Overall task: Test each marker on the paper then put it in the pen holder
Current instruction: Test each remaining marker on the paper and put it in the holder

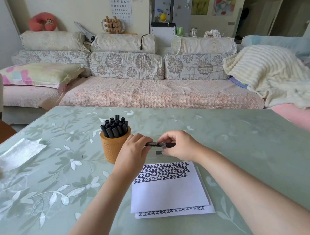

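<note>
White paper sheets (169, 192) with black test marks sit near-right of tan woven cylindrical pen holder (113, 151); left hand (134, 147) and right hand (179, 145) pinch slim black marker (159, 144) by its ends, level, just right of holder, probably for capping.

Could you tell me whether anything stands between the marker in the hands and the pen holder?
Only the left hand, gripping one end of the marker, sits between it and the pen holder. The holder's mouth is crowded with upright markers, so a free gap may be tight.
</note>
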A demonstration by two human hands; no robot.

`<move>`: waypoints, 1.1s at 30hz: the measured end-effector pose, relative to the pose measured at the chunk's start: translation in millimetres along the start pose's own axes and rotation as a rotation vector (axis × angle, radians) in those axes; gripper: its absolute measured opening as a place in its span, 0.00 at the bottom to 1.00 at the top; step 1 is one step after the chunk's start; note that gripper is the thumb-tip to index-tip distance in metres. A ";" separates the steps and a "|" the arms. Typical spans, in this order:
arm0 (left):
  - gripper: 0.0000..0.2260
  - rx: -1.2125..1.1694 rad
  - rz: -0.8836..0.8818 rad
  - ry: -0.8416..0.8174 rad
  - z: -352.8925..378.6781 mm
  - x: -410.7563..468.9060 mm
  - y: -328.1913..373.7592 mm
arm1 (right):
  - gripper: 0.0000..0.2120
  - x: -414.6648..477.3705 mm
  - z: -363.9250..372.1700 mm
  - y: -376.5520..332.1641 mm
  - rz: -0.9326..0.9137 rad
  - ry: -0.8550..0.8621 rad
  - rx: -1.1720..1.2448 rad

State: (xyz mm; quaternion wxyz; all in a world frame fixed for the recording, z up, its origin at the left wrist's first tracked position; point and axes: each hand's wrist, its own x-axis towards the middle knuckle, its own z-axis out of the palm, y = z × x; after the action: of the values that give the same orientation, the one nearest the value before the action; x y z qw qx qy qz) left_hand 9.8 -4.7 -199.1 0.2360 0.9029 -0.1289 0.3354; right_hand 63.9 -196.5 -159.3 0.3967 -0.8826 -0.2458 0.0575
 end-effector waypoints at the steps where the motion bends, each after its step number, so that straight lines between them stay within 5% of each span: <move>1: 0.07 -0.012 -0.015 0.006 -2.3 -1.4 2.5 | 0.12 -4.9 0.0 -0.1 0.012 0.028 0.026; 12: 0.06 -0.068 -0.035 -0.040 -14.8 -23.2 44.0 | 0.01 -49.5 5.7 -13.3 0.057 0.186 0.523; 25: 0.18 -0.165 -0.041 -0.139 -7.8 -31.0 62.2 | 0.12 -79.6 -1.8 21.9 0.084 0.006 -0.011; 33: 0.09 -0.086 0.048 -0.248 13.4 -35.0 69.5 | 0.08 -80.1 -3.9 29.7 -0.026 -0.138 -0.170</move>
State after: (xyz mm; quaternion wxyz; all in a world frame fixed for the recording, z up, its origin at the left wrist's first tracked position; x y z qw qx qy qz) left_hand -36.1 -68.4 -207.7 0.2487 0.9230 -0.1931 0.2210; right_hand 6.6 -254.4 -185.8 0.3034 -0.9036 -0.2879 0.0918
